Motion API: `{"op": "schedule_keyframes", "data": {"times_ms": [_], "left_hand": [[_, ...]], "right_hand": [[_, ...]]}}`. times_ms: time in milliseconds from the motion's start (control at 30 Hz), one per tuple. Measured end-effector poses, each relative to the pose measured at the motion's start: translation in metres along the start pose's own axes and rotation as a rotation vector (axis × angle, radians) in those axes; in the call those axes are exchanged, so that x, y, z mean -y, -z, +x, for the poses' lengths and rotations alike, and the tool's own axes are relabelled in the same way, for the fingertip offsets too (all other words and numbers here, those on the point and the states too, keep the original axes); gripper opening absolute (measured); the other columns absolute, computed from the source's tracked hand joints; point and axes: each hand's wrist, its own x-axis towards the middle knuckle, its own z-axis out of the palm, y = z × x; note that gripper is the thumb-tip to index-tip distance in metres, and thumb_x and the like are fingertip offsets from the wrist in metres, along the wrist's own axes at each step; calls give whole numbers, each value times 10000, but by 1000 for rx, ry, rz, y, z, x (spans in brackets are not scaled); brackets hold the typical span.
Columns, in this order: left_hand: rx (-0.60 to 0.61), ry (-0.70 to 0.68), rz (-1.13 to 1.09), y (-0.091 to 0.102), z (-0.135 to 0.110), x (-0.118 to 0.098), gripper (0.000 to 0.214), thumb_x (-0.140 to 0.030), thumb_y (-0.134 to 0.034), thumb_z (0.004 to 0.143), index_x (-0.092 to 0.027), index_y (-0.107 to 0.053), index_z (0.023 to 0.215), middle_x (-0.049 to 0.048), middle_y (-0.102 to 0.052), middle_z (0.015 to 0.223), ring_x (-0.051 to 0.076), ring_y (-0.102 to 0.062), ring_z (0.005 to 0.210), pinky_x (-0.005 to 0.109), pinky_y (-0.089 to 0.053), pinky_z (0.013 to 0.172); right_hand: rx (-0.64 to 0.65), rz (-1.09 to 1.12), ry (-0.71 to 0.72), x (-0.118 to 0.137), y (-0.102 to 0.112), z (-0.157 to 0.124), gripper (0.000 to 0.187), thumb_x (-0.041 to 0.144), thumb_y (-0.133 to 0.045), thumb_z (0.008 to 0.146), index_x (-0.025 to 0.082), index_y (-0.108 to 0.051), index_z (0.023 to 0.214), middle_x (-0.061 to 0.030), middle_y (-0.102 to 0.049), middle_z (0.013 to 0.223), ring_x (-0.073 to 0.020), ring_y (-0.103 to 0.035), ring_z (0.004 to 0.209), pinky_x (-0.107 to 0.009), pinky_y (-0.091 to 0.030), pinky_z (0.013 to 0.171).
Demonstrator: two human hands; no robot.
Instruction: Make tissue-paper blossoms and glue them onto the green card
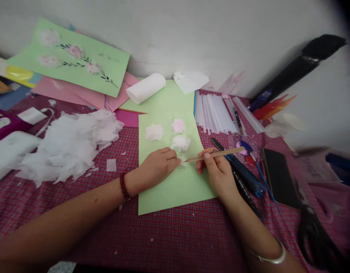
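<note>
A light green paper sheet [175, 189] lies on the red checked cloth, with three fluffy tissue flowers [154, 132] stuck near its top. My left hand [156, 167] rests on the sheet with fingers curled, pinching a small clear bit of tissue by its fingertips. My right hand [217, 170] grips a thin wooden stick [214, 155] like a pen. The stick's pointed end meets the spot beside my left fingertips, just below the lowest flower [180, 143].
A heap of white tissue [72, 144] lies at left, a white roll [146, 88] behind the sheet. Folded white strips [214, 112], pens [243, 178], a black phone [280, 176] and black scissors [317, 235] sit at right. A finished green flower card [75, 57] leans against the wall.
</note>
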Motion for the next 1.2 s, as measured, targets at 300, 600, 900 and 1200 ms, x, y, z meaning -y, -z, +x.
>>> {"op": "schedule_keyframes", "data": {"times_ms": [300, 600, 900, 1200], "left_hand": [[-1, -15, -31, -1, 0, 0, 233, -210, -431, 946, -127, -644, 898, 53, -601, 794, 167, -537, 774, 299, -481, 732], [-2, -34, -14, -3, -1, -1, 248, -214, -410, 955, -141, -645, 923, 52, -610, 807, 163, -543, 782, 295, -472, 737], [18, 81, -178, -3, 4, 0, 290, -268, -412, 959, -154, -671, 898, 56, -626, 823, 158, -562, 807, 292, -468, 764], [-24, 339, -493, -1, 14, 5, 168, -159, -537, 828, -163, -674, 731, 14, -619, 723, 114, -553, 694, 236, -424, 637]], "right_hand": [[54, -121, 30, -3, -1, 0, 228, 409, -464, 938, 217, -542, 842, 11, -553, 671, -127, -525, 568, -268, -425, 556], [49, -123, 20, -3, -1, 1, 240, 431, -475, 926, 219, -544, 838, 14, -550, 657, -132, -521, 559, -271, -419, 548], [63, -230, 52, -2, 0, 4, 244, 388, -445, 943, 218, -552, 804, 4, -538, 643, -143, -516, 557, -291, -402, 557], [19, -74, -49, -6, 0, 9, 240, 427, -498, 909, 209, -558, 829, 19, -560, 606, -127, -513, 516, -272, -402, 522]]}}
